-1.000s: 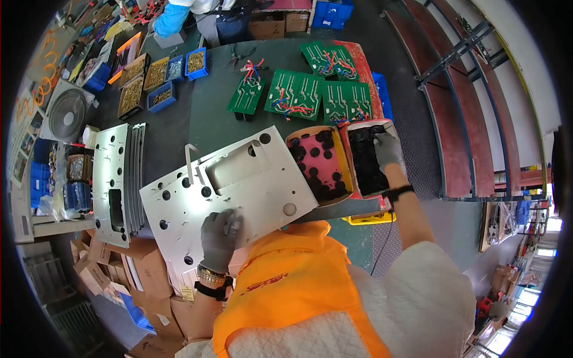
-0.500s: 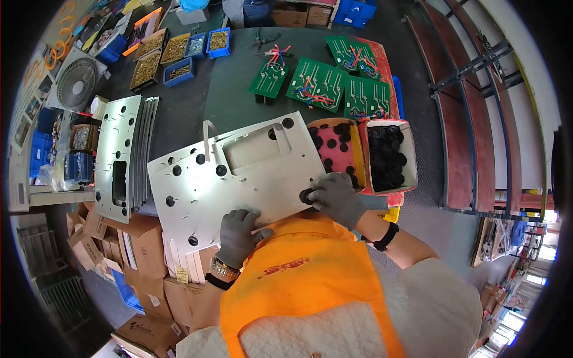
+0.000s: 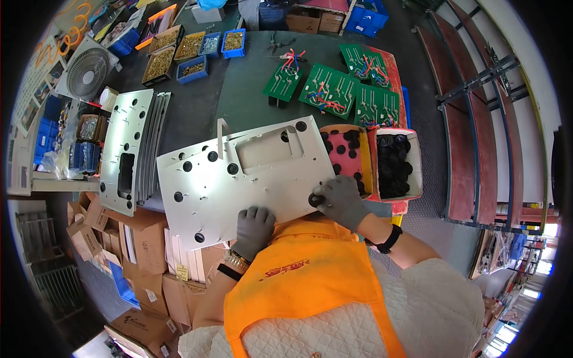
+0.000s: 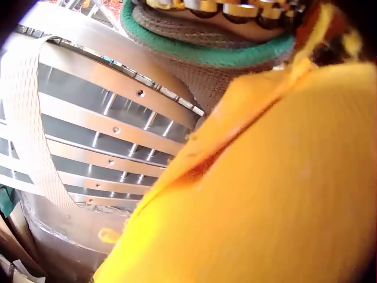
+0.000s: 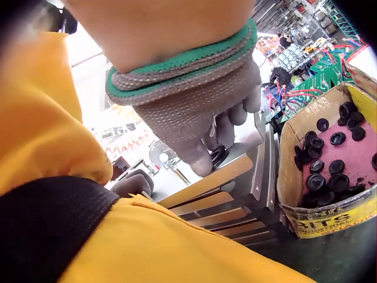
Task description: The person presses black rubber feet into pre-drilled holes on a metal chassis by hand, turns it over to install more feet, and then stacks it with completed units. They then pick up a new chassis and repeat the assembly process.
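A silvery sheet-metal panel [image 3: 268, 194] with a cutout, studs and several black grommets lies at an angle before the person. At its near right corner, the gloved right hand [image 3: 343, 201] pinches a black rubber grommet [image 3: 315, 200] against the surface. In the right wrist view, thumb and fingers hold that grommet [image 5: 218, 157] at the panel's edge. The gloved left hand [image 3: 255, 228] rests on the panel's near edge, fingers lying over the top. More panels [image 5: 230, 218] are stacked beneath. In the left wrist view, the orange apron [image 4: 253, 177] hides the left fingers.
Right of the panel stand a pink-bottomed box [image 3: 367, 155] with loose grommets and a white box [image 3: 416, 173] full of them. Green circuit boards [image 3: 328, 89] lie behind. Further panels [image 3: 128, 146] stand at left, near bins of small hardware [image 3: 233, 43].
The right hand has come from the white box to the panel's near right corner with a grommet. The left hand has shifted to the near edge. The head view has shifted too.
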A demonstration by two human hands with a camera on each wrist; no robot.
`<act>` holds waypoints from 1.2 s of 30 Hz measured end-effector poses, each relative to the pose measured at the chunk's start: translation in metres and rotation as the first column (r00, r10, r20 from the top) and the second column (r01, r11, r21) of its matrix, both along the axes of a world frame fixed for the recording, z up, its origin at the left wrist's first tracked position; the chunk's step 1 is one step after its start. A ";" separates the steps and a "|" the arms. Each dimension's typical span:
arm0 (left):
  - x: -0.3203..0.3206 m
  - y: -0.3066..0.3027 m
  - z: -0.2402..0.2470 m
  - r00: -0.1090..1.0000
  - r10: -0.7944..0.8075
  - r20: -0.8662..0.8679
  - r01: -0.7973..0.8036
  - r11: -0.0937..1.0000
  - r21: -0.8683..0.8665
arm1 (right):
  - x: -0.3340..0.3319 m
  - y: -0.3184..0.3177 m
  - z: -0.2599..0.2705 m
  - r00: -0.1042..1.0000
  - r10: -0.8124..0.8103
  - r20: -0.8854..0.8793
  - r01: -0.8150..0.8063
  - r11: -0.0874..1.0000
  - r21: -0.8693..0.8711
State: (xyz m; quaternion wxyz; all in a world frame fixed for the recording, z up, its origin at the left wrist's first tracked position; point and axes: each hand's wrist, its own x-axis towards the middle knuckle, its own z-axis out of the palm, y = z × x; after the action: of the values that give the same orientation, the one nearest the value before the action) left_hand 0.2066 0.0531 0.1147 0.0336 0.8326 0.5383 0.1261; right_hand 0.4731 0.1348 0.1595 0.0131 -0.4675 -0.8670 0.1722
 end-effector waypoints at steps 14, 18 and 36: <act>-0.004 0.006 0.004 0.994 -0.106 -0.009 0.105 0.992 -0.076 | 0.002 0.010 -0.012 0.969 0.242 -0.052 -0.235 0.965 0.116; -0.005 0.008 0.003 0.993 -0.114 0.005 0.114 0.992 -0.058 | 0.002 0.048 -0.010 0.854 0.514 -0.073 -0.519 0.851 -0.084; -0.003 0.009 0.008 0.992 -0.129 0.017 0.130 0.988 -0.083 | -0.057 0.083 0.019 0.644 0.688 0.336 -0.613 0.726 -0.313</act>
State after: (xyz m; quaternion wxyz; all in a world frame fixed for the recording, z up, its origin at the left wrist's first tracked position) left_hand 0.2033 0.0620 0.1223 0.0796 0.8628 0.4879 0.1056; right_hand 0.4163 0.2174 0.1790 -0.2810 -0.1485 -0.9390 0.1312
